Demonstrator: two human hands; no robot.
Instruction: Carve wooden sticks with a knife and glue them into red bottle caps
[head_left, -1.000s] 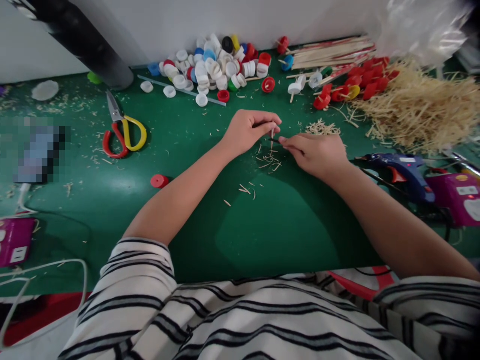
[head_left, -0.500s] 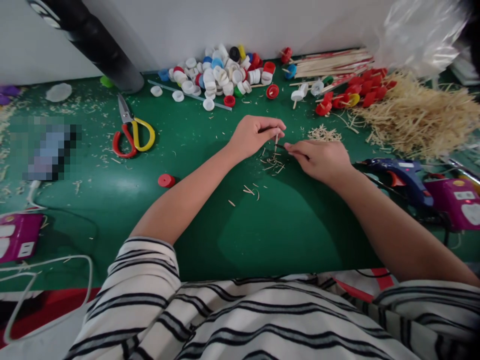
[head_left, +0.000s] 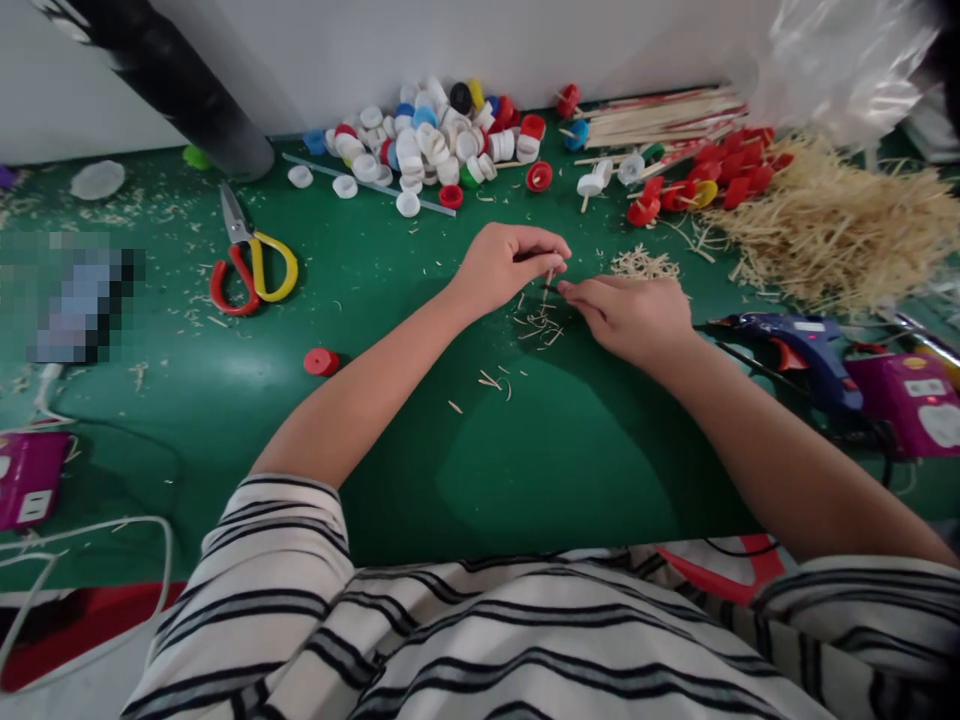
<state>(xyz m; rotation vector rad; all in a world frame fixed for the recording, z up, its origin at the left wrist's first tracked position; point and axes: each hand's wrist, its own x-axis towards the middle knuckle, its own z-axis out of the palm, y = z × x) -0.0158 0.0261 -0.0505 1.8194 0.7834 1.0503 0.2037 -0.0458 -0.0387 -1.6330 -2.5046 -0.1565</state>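
My left hand is closed in a pinch on a short wooden stick that points down at the green table. Just right of it, my right hand is closed on a thin dark tool, whose tip touches the stick. Under both hands lies a small scatter of wood shavings. A single red bottle cap rests on the table to the left of my left forearm.
Scissors with red and yellow handles lie at left. A heap of bottle caps sits by the back wall. Wooden sticks, caps on sticks and a straw-like pile are at back right. A blue glue gun lies beside my right arm.
Both hands stay together in the same pinching pose over the shavings. The view has shifted slightly; nothing on the table has moved.
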